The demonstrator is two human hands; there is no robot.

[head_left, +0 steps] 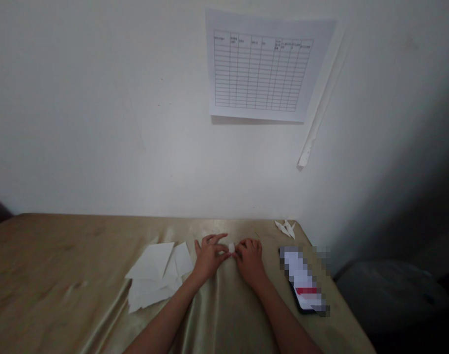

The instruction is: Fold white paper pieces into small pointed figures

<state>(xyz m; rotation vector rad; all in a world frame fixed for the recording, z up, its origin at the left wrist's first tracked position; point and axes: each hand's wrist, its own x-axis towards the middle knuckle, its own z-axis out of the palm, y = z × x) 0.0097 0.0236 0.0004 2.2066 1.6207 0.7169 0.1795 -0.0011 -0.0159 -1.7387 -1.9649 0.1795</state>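
From here I see loose white sheets (147, 282) on the cloth-covered tabletop (62, 280), then the left hand (207, 255) and right hand (250, 258) close together, pinching a small white paper piece (231, 247) between them; farther right lie folded slips (282, 228) and a phone (297, 273).

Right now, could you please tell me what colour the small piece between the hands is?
The small piece is white, as seen best in the head view.

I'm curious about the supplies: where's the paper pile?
In the head view, the paper pile lies on the tablecloth left of centre, just left of the left hand.
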